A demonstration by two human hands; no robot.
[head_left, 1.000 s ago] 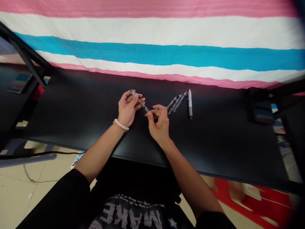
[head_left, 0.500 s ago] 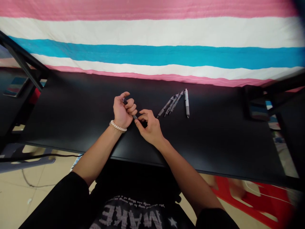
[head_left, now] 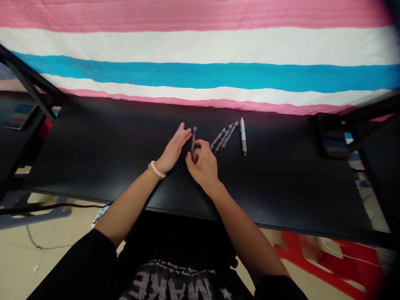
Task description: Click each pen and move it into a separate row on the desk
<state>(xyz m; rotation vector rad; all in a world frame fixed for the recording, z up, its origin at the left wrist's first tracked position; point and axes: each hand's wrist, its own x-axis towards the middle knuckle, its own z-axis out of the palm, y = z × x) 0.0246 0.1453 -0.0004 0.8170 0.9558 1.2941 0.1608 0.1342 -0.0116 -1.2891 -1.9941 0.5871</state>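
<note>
Left hand (head_left: 173,149): now open flat, left fingers (head_left: 185,134) released, holding nothing, just beside pen.
Right hand (head_left: 202,164): right fingers (head_left: 197,144) curled, gripping dark pen (head_left: 194,138) upright.
Nearby: three pens (head_left: 223,136), white pen (head_left: 243,135).

The right hand (head_left: 202,166) is hiding the lower end of the pen (head_left: 193,139) it grips, so its tip is not showing. Right of the grip, the dark pens (head_left: 222,137) are lying with their print too small to read. Well below the grip, a red plastic stool (head_left: 331,266) is blurring and running off the bottom edge, and the shirt lettering (head_left: 168,285) is getting cut off too
</note>
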